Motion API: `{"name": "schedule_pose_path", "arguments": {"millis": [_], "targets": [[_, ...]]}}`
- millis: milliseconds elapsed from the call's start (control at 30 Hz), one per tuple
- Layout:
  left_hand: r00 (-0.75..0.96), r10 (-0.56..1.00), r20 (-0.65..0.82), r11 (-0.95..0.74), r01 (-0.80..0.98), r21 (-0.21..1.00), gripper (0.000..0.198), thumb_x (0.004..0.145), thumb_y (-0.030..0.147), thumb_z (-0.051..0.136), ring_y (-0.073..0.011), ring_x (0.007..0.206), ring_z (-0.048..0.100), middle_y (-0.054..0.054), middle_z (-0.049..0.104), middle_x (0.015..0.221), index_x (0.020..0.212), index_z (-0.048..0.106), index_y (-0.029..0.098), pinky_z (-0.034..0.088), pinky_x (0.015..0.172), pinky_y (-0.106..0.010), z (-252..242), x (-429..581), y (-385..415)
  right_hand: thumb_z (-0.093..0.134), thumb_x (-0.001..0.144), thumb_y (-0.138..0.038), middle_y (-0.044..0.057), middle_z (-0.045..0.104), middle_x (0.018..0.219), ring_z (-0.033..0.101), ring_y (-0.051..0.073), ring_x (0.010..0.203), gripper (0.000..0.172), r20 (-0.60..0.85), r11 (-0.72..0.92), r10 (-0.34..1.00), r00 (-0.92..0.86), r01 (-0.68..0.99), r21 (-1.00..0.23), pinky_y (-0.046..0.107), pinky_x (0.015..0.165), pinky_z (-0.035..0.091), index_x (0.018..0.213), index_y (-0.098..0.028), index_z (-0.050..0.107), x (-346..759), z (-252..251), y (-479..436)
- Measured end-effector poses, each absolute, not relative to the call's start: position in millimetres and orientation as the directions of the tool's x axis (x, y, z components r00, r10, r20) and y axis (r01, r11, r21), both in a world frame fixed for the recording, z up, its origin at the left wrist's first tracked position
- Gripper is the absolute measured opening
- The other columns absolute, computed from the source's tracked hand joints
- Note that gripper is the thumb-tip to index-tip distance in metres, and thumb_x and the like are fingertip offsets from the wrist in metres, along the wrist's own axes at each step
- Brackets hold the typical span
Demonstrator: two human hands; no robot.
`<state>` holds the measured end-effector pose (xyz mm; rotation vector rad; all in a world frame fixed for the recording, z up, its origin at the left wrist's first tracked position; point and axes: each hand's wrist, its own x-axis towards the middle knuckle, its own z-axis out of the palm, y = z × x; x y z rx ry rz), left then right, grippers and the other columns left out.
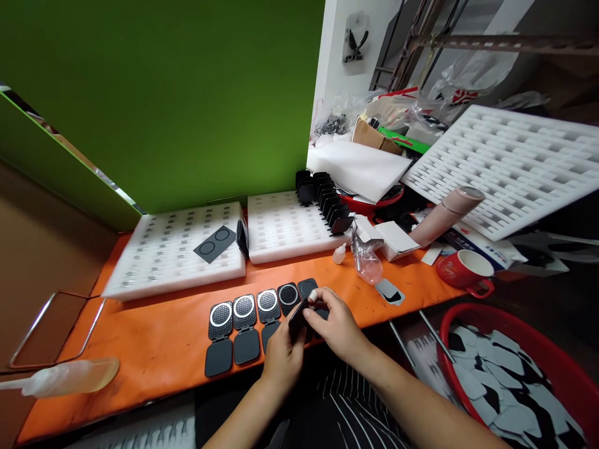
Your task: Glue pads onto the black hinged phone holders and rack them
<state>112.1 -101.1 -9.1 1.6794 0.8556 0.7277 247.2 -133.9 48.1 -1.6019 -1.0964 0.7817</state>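
Observation:
A thin black plate (297, 317), seen nearly edge-on, is gripped by my left hand (284, 354) from below. My right hand (340, 324) pinches its upper right corner with thumb and fingers; a white covering sits on one fingertip. On the orange table behind the hands, a row of black hinged two-panel pieces (246, 329) lies unfolded. Some upper panels carry a silvery ring on a grid face, while another panel (288, 295) has a dark ring. A plain dark panel (307, 288) ends the row, partly covered by my right hand.
White slotted foam boards (187, 265) stand behind the row, one bearing a dark sheet with two circles (214, 244) and another several upright black pieces (327, 202). A squeeze bottle (70, 378) lies left. Right are a red mug (465, 271), pink flask (444, 218) and red basin (449, 318).

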Motion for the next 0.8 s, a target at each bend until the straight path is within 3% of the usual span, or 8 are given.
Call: {"name": "schedule_pose_path", "arguments": {"millis": [233,433,633,800], "targets": [[0.573,0.814,-0.098,-0.001,0.169,0.986,0.038,0.082,0.026,0.052,-0.0258,0.108,0.058,-0.012,0.063,0.116,0.118,0.054,0.015,0.044,0.093,-0.039,-10,109,-104,0.056,0.077,-0.023,-0.001,0.054,0.077,0.053,0.013,0.071,0.006,-0.017,-0.136,0.948,0.318,0.354,-0.926,0.025,0.066,0.044,0.077,-0.020,0.050,258,51,-131],[0.645,0.734,-0.212,0.218,0.071,0.973,0.045,0.073,0.025,0.058,-0.0259,0.104,0.059,-0.010,0.064,0.114,0.116,0.052,0.015,0.045,0.091,-0.039,-6,110,-100,0.055,0.080,-0.022,-0.001,0.053,0.073,0.051,0.014,0.071,0.012,0.057,-0.084,0.974,0.218,0.590,-0.803,0.026,0.066,0.039,0.069,-0.020,0.051,270,59,-128],[0.649,0.715,-0.259,0.269,0.086,0.959,0.047,0.071,0.026,0.061,-0.0257,0.104,0.058,-0.009,0.064,0.112,0.115,0.052,0.016,0.043,0.093,-0.039,1,113,-92,0.058,0.078,-0.024,-0.001,0.056,0.074,0.053,0.014,0.069,0.009,0.046,-0.140,0.941,0.336,0.509,-0.849,0.025,0.065,0.041,0.072,-0.020,0.052,266,50,-125],[0.654,0.714,-0.252,0.256,0.091,0.962,0.045,0.072,0.026,0.060,-0.0254,0.106,0.056,-0.008,0.063,0.112,0.115,0.052,0.015,0.042,0.093,-0.038,1,113,-87,0.056,0.080,-0.023,0.000,0.057,0.075,0.054,0.016,0.073,0.009,0.124,-0.074,0.928,0.350,0.500,-0.863,0.027,0.070,0.041,0.072,-0.020,0.054,264,45,-121]]}}
